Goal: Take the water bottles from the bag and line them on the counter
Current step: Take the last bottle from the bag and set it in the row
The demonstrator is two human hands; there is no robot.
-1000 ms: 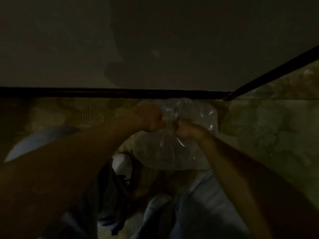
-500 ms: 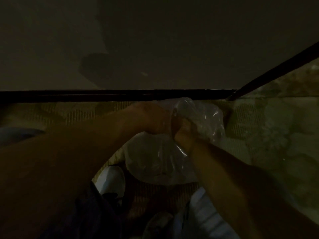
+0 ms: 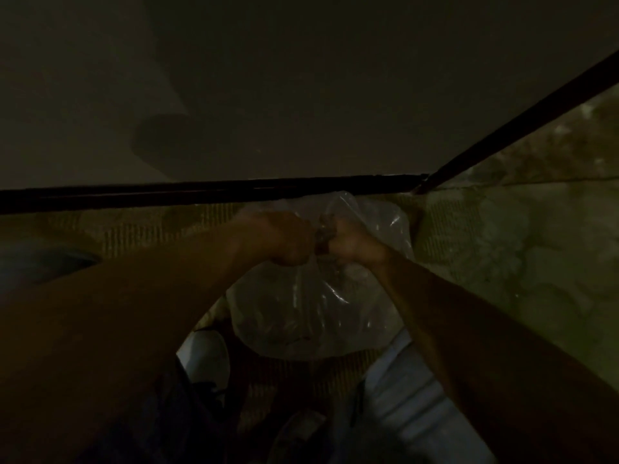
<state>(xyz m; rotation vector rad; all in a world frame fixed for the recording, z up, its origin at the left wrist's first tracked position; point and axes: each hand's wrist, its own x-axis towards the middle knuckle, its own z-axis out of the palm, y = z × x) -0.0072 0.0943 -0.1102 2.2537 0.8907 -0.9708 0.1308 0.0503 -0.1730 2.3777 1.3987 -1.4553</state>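
Nearest the camera, a white shoe stands on the patterned floor, with pale blue cloth to its right. Above them hangs a clear plastic bag, low over the floor; what it holds is too dim to tell. At its gathered neck the left hand and right hand meet, both fists curled, pinching the plastic between them. Beyond runs a dark baseboard, then a plain wall.

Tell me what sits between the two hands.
In the head view, the gathered neck of the clear plastic bag fills the narrow gap between the left hand and right hand; both grip it.
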